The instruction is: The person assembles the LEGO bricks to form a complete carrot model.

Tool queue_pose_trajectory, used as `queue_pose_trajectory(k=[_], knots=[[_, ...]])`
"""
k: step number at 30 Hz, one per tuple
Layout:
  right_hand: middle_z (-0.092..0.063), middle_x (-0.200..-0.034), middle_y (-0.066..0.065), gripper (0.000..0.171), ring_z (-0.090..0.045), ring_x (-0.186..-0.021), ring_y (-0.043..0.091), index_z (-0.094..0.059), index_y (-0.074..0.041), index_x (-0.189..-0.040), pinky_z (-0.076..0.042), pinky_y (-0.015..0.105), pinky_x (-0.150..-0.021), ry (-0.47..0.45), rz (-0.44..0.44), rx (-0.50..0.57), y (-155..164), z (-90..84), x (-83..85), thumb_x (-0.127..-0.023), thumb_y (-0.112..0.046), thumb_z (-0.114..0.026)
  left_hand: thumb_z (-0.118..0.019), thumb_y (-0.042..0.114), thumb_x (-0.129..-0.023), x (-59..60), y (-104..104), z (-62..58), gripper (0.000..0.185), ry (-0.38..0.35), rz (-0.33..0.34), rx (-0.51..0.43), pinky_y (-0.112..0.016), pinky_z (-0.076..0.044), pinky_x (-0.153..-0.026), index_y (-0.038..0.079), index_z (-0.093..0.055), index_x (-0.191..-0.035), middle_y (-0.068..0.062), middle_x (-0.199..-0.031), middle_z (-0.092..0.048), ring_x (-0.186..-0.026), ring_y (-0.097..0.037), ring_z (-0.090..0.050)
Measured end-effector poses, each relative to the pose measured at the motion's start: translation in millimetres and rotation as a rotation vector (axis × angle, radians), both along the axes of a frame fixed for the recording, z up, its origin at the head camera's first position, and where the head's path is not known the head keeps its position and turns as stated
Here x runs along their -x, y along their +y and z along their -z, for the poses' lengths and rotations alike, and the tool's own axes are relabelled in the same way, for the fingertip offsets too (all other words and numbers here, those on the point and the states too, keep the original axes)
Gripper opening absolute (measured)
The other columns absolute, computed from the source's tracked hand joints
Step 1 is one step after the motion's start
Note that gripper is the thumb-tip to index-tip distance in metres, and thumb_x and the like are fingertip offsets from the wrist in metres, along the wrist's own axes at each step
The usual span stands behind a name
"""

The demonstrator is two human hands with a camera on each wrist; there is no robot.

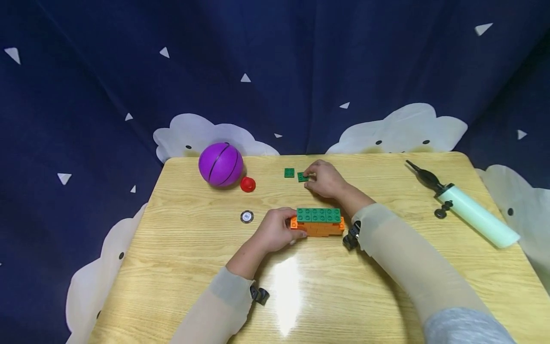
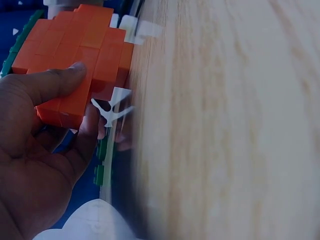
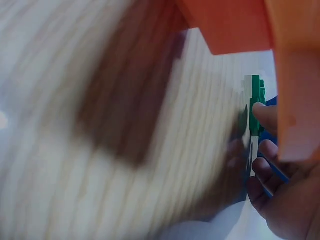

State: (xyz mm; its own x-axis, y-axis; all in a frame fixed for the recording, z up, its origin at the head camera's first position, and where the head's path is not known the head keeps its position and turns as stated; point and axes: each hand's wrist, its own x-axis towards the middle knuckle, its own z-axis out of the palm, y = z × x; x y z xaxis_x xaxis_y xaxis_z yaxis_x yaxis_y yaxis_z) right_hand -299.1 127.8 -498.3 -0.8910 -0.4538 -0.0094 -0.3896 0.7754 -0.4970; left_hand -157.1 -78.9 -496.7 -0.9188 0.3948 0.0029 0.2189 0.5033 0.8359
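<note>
Left hand (image 1: 276,231): curled round the left end of the brick block (image 1: 318,222); thumb pressed on its orange side in left wrist view, fingers wrapped behind. Firm hold.
Right hand (image 1: 324,179): reaching fwd past the block, fingertips pinching a small green plate (image 1: 302,177) at table level. Right wrist view shows a fingertip on the plate's edge (image 3: 256,105), rest of fingers curled below.
Brick block: orange base w/ a row of green studded bricks on top, sitting on the table (image 1: 386,286) at centre, directly betw. the two forearms. Left end in the left hand; right end just beside the right sleeve, not touched by the right hand.
Small green plate: behind the block, towards far edge, under right fingertips.
2nd green plate (image 1: 289,173): just left of the first, apart from the hand, lying flat.
Purple ball (image 1: 221,164): far left corner, well apart from both hands.
Red cap (image 1: 248,184): touching or nearly touching the ball's right side; can't tell which.
Round disc (image 1: 247,217): left of the left hand, near.
Hand pump (image 1: 468,208): right side, mint barrel w/ black nozzle, lying at a slant, well apart from hands.
</note>
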Motion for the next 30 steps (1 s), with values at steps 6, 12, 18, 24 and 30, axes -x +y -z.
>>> queue_pose_trajectory(k=[6, 12, 18, 24, 30], knots=[[-0.071, -0.122, 0.013, 0.016, -0.06, -0.119, 0.034, -0.074, -0.008, -0.102, -0.042, 0.049, -0.109, 0.026, -0.02, 0.026, 9, 1.3, -8.6, -0.09, -0.017, -0.078, -0.09, 0.021, -0.083, -1.2, -1, -0.6, 0.032, -0.005, -0.002, 0.0, -0.027, -0.054, -0.063, 0.012, -0.077, -0.111, 0.006, -0.1, -0.07, -0.063, -0.008, -0.063], [-0.074, -0.11, 0.008, 0.016, -0.062, -0.106, 0.033, -0.074, -0.011, -0.103, -0.046, 0.048, -0.101, 0.02, -0.002, 0.036, 20, 2.8, -18.2, -0.09, -0.02, -0.077, -0.09, 0.022, -0.082, 0.3, 0, -0.4, 0.034, 0.003, -0.01, 0.02, -0.028, -0.055, -0.077, 0.012, -0.077, -0.111, 0.005, -0.103, -0.07, -0.081, -0.008, -0.064], [-0.074, -0.109, 0.006, 0.018, -0.062, -0.106, 0.031, -0.074, -0.013, -0.106, -0.048, 0.047, -0.1, -0.015, 0.025, 0.053, 31, -1.4, -28.0, -0.092, -0.023, -0.077, -0.089, 0.019, -0.084, -1.3, 1, -2.6, 0.031, -0.032, -0.003, -0.003, -0.028, -0.055, -0.072, 0.011, -0.076, -0.111, 0.005, -0.1, -0.07, -0.067, -0.009, -0.067], [-0.074, -0.104, 0.005, 0.018, -0.065, -0.093, 0.025, -0.074, -0.013, -0.108, -0.052, 0.044, -0.088, -0.028, 0.037, 0.112, 38, -10.1, -38.5, -0.093, -0.023, -0.077, -0.087, 0.018, -0.085, -1.5, 1, -1.7, 0.028, -0.056, 0.004, -0.02, -0.027, -0.054, -0.063, 0.012, -0.076, -0.11, 0.004, -0.096, -0.07, -0.053, -0.012, -0.065], [-0.075, -0.102, 0.003, 0.017, -0.067, -0.094, 0.023, -0.073, -0.015, -0.107, -0.055, 0.043, -0.083, -0.022, 0.024, 0.164, 42, -20.3, -48.9, -0.093, -0.023, -0.078, -0.088, 0.018, -0.084, -1.3, 2, -1.8, 0.031, -0.048, -0.007, -0.018, -0.028, -0.055, -0.076, 0.011, -0.076, -0.111, 0.003, -0.101, -0.07, -0.059, -0.01, -0.067]])
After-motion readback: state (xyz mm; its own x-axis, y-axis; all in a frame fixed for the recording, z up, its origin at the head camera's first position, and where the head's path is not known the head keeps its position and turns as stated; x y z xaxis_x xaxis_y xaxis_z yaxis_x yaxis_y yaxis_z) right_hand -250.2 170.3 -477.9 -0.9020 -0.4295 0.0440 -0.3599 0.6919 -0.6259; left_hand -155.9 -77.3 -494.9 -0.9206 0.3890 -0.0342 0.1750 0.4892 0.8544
